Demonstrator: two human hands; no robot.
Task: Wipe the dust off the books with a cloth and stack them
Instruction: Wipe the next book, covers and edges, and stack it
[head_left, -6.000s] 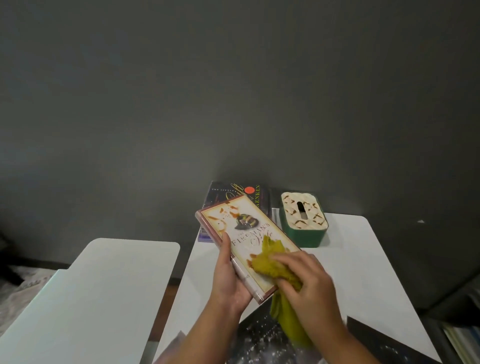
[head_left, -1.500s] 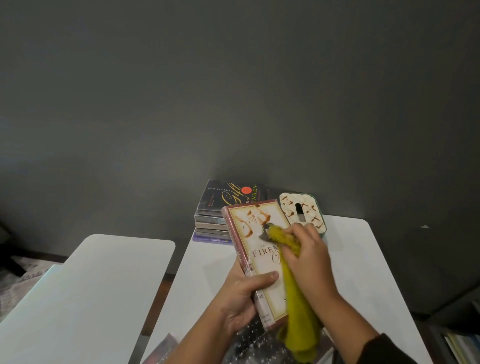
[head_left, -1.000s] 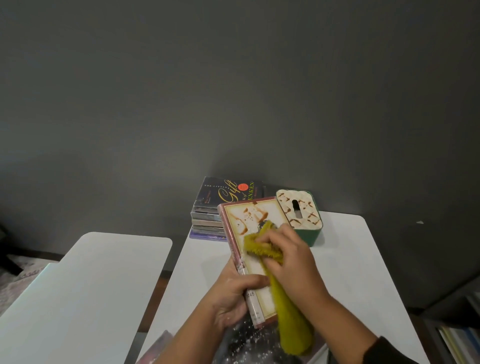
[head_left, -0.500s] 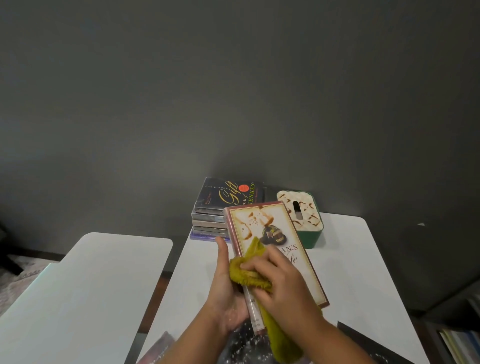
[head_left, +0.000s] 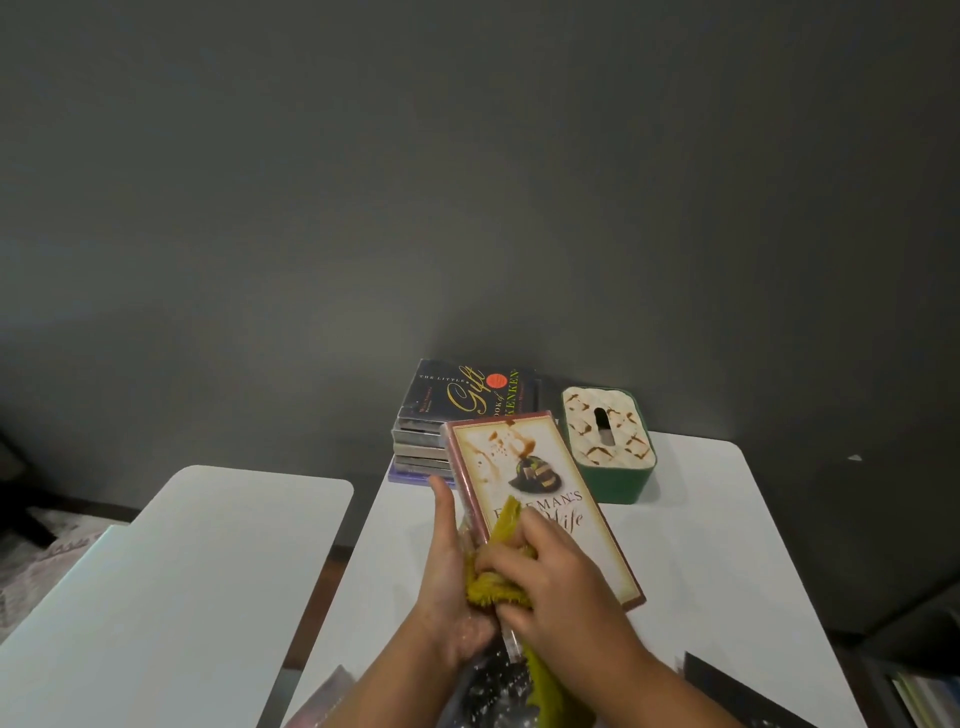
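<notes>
Left hand (head_left: 451, 561) gripping book (head_left: 540, 499) spine, right hand (head_left: 550, 577) clutching yellow cloth (head_left: 496, 582) against cover, long cream book angled away rightward, red-bordered

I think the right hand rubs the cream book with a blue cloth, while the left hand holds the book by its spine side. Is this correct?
Not quite: the cloth is yellow, not blue, as the head view shows. The rest holds: the right hand rubs the cream book with it, while the left hand holds the book by its spine side.
</notes>
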